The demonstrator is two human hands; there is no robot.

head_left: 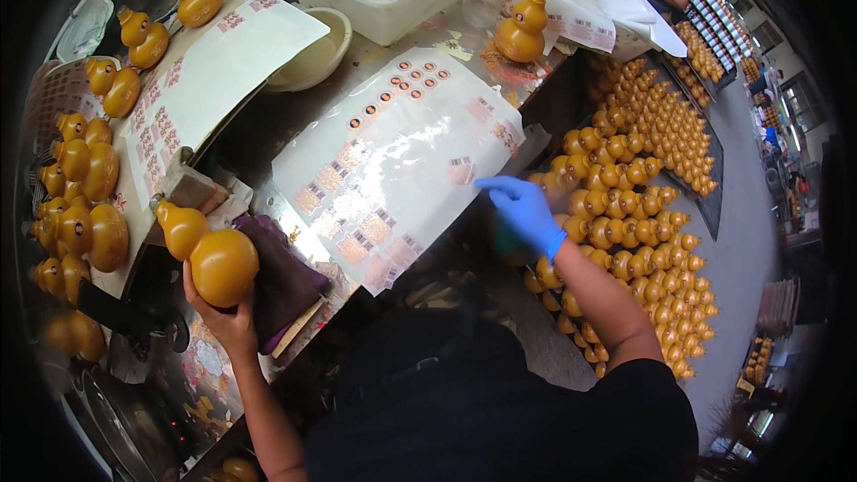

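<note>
A yellow gourd bottle [225, 266] is held left of the label sheet [406, 138], its lower bulb cupped by the bare left hand [228, 326]. At the sheet's right edge the gloved right hand [527, 214] is poised; whether a label is pinched cannot be told through the blur. The smooth bottle could be dropped if loosely supported. Beyond the sheet, a bowl [336, 59] is partly covered by paper [259, 40]; in the white bin [393, 20], the pale floor is shown.

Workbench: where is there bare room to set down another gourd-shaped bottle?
A narrow stained strip of workbench shows between the bowl and the sticker sheet; that sheet's middle is sticker-free too. Crowded: the left edge, lined with bottles, and the area beside the right hand, packed with floor bottles. Beyond those, the grey floor looks open.
</note>
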